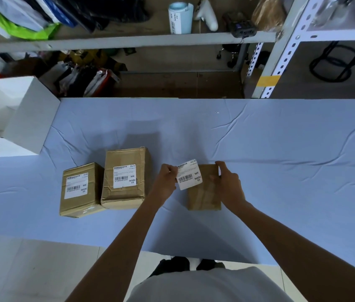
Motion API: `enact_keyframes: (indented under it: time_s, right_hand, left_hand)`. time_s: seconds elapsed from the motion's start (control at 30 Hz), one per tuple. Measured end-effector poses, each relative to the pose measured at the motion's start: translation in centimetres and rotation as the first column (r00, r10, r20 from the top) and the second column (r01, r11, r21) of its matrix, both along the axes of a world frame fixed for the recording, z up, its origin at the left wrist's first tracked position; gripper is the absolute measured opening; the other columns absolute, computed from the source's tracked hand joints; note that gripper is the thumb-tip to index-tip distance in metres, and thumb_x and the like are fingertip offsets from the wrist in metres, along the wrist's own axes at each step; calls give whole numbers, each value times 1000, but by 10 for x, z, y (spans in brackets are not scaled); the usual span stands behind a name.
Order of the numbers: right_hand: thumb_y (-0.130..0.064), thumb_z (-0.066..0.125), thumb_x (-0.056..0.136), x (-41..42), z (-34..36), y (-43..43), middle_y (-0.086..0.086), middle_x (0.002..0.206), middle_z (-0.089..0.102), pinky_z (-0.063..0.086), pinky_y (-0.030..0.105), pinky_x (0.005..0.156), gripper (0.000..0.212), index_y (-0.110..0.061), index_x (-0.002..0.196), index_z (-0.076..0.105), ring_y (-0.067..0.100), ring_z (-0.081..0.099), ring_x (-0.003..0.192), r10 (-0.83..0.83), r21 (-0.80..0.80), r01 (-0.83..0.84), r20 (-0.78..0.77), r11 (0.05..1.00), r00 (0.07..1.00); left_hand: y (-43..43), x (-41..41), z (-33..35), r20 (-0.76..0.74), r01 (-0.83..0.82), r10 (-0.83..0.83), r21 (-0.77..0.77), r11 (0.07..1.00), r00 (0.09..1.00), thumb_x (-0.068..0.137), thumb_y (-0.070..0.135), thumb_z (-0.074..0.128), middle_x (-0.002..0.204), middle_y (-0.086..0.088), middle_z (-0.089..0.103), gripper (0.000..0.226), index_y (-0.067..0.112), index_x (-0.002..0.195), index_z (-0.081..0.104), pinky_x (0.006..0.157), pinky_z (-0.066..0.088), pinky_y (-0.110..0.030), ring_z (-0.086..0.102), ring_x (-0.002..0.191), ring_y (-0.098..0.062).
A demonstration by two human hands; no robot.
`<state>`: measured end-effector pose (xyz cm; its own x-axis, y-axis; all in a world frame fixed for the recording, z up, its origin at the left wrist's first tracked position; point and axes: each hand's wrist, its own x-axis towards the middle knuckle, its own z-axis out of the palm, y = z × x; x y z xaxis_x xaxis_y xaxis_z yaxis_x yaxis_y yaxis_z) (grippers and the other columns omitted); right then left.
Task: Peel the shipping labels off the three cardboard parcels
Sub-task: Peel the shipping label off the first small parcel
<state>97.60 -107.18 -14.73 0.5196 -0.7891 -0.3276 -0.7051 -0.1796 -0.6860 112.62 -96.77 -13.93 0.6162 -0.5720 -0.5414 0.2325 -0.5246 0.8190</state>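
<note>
One label's basically off, I reckon. In the head view the left hand (168,178) pinches the peeled label (189,175) by its edge, up over the right parcel (203,195); can't tell if a corner is still stuck. The right hand (226,182) grips that parcel's right side. The middle parcel (126,178) and left parcel (80,190) sit side by side, stickers flat on top, so two to go. All on a wrinkled blue cloth (281,160); white boxes (19,114) at left, and a cluttered shelf (128,40) behind with a label roll (180,17).
</note>
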Motion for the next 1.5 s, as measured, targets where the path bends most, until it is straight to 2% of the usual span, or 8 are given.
enact_keyframes:
  time_s: [0.13, 0.27, 0.53, 0.87, 1.03, 1.13, 1.3, 1.5]
  right_hand:
    - [-10, 36, 97, 6, 5, -1, 15, 111, 61, 51, 42, 87, 49, -22, 145, 35, 34, 60, 101, 4, -9, -5, -56, 1000, 998]
    - [-5, 47, 92, 11, 18, 2, 13, 124, 50, 45, 40, 91, 48, -15, 139, 42, 31, 50, 115, 45, -217, -43, 5, 975, 999]
    - [-3, 70, 78, 28, 42, 7, -1, 86, 66, 52, 11, 63, 41, -17, 117, 63, 6, 64, 70, 0, 92, -36, 359, 995, 933]
    - [-1, 68, 80, 34, 52, 9, 11, 89, 70, 45, 18, 68, 20, -8, 98, 75, 21, 64, 79, 83, -186, -26, 308, 982, 948]
    - [-17, 73, 79, 37, 54, 14, 6, 86, 69, 44, 20, 71, 12, -10, 89, 76, 18, 61, 79, 111, -177, -65, 267, 982, 957]
    - [-13, 71, 80, 34, 56, 9, 4, 81, 70, 42, 15, 67, 7, -11, 85, 76, 11, 58, 70, 113, -191, -57, 301, 980, 947]
    - [-18, 72, 79, 37, 63, 7, -17, 65, 68, 44, 6, 52, 7, -21, 81, 78, -1, 64, 59, 17, -19, -10, 393, 1000, 920]
    - [-22, 69, 82, 39, 72, 10, -6, 65, 72, 52, 17, 60, 21, -36, 67, 75, 10, 67, 62, -77, 210, -38, 512, 977, 855]
  left_hand:
    - [-2, 3, 3, 266, 16, -21, 18, 1000, 964, 100, 22, 39, 78, -2, 56, 27, 20, 73, 35, 49, 40, -10, 51, 66, -7]
    - [-6, 10, 11, 147, -83, 91, -61, 995, 985, 98, 17, 43, 87, -8, 58, 26, 18, 74, 37, 76, 54, -43, 60, 85, -22]
    - [-12, 4, 26, -50, -219, 214, -183, 958, 976, 98, 11, 46, 90, -14, 62, 19, 12, 79, 40, 47, 55, -26, 68, 74, -22]
    - [-9, 2, 34, 29, -172, 195, -363, 916, 980, 83, -2, 65, 73, -6, 68, 22, 18, 73, 64, 56, 54, -20, 68, 75, -20]
    - [-10, 4, 43, 38, -59, 77, -354, 934, 996, 77, 6, 73, 86, -9, 73, 15, 20, 80, 76, 80, 55, -26, 70, 87, -23]
    - [-9, -1, 46, 86, 53, -25, -353, 934, 996, 76, 4, 75, 86, -8, 73, 16, 7, 92, 73, 68, 52, -14, 69, 76, -8]
    - [-12, -2, 44, 228, 82, -2, -340, 937, 974, 75, -1, 74, 83, -10, 69, 16, -5, 89, 67, 68, 54, -19, 67, 70, -10]
    - [-17, 7, 47, 316, 80, 25, -313, 947, 948, 75, 7, 76, 79, -11, 72, 17, 19, 69, 66, 71, 55, -30, 69, 76, -27]
